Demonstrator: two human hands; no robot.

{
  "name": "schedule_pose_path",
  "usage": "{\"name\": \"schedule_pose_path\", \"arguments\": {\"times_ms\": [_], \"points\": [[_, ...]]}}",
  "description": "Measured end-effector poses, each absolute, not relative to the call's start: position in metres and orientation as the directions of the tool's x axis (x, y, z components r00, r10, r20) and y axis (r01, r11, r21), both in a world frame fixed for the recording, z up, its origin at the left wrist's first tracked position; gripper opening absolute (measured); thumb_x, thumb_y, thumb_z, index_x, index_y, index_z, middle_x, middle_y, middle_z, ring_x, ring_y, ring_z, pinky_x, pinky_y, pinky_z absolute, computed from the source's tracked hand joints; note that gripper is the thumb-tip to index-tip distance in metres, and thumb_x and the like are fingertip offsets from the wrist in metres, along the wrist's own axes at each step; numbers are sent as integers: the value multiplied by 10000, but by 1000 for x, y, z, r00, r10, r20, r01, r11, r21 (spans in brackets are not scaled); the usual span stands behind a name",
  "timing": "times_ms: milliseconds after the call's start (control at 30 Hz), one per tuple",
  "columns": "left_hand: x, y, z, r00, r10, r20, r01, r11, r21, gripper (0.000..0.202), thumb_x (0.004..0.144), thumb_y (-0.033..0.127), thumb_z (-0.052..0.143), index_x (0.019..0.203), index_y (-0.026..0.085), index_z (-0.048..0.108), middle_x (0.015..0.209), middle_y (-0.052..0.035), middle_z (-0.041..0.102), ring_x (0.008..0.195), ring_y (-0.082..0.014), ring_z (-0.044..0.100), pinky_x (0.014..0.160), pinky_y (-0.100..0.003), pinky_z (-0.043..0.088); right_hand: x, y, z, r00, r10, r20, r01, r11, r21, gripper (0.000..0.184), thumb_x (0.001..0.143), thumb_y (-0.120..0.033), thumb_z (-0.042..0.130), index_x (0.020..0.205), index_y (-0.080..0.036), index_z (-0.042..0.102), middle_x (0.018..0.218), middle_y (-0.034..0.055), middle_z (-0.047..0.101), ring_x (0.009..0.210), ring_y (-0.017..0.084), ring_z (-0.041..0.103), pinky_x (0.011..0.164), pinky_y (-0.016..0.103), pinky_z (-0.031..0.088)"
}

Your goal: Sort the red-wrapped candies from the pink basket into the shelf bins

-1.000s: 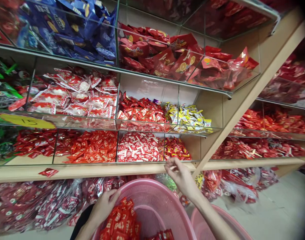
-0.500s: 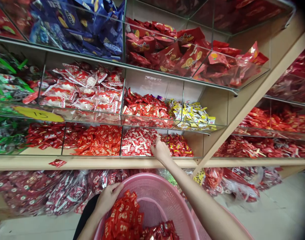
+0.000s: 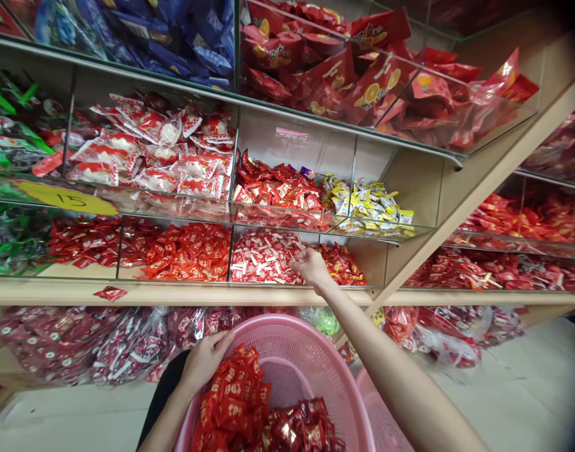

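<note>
My left hand [image 3: 205, 359] grips the rim of a pink plastic basket [image 3: 311, 348] held below the shelves. Red wrapped candies [image 3: 235, 402] are piled inside the basket. My right hand [image 3: 311, 265] reaches into a glass-fronted bin of red-and-white wrapped candies [image 3: 262, 256] on the lowest shelf row, with its fingers curled among the candies at the bin's right side. I cannot see what the fingers hold. A bin of red-and-yellow candies [image 3: 341, 263] lies just right of that hand.
Glass-divided shelves hold more sweets: red candies [image 3: 186, 251], yellow ones [image 3: 365, 207], red packets [image 3: 278, 188], blue bags [image 3: 174, 31]. A yellow price tag [image 3: 64, 199] reads 15. Bagged candies [image 3: 103, 351] sit under the wooden shelf edge [image 3: 174, 293]. A loose red candy [image 3: 109, 293] lies on that edge. A second pink basket [image 3: 381, 420] shows below.
My right hand rose from above the basket into the red-and-white candy bin and stays there. The view has tilted slightly downward. The left hand keeps its hold on the basket rim.
</note>
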State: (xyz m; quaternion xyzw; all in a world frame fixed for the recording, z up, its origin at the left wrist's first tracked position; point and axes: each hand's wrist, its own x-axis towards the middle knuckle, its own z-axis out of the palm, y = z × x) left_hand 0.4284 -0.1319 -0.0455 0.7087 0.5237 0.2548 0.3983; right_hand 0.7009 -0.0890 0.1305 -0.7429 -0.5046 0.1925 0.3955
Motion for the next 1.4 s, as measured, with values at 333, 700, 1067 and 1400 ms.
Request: {"name": "schedule_pose_path", "arguments": {"times_ms": [333, 700, 1067, 1400], "points": [[427, -132, -45, 318, 947, -48, 557, -145, 818, 506, 874, 586, 409, 1083, 214, 680, 1108, -10, 678, 1008, -205, 623, 892, -260, 426, 702, -162, 134, 97, 946, 310, 276, 274, -921, 303, 717, -422, 692, 790, -202, 496, 657, -43, 510, 577, 99, 456, 558, 236, 372], [431, -136, -39, 312, 949, -40, 587, -159, 794, 504, 873, 581, 403, 1050, 208, 692, 995, -9, 706, 910, -204, 645, 802, -252, 444, 672, -216, -48, 51, 997, -64, 286, -76, -955, 310, 706, -445, 644, 662, -215, 441, 605, -37, 437, 553, 120, 381, 512, 257, 334], [427, -131, -47, 281, 958, -59, 603, -128, 787, 523, 853, 589, 425, 1099, 207, 684, 1092, -30, 685, 1004, -226, 633, 843, -262, 450, 664, -202, -87, 147, 985, -92, 294, -132, -947, 251, 669, -379, 596, 644, -223, 401, 550, -50, 420, 511, 110, 380, 466, 238, 313], [428, -134, -43, 303, 952, -43, 569, -144, 810, 500, 864, 564, 418, 1064, 200, 695, 1046, -26, 698, 945, -228, 642, 842, -277, 454, 656, -195, -54, 174, 985, -14, 561, -111, -820, 256, 649, -215, 648, 641, -252, 395, 582, -24, 466, 561, 169, 447, 527, 312, 326]]}}
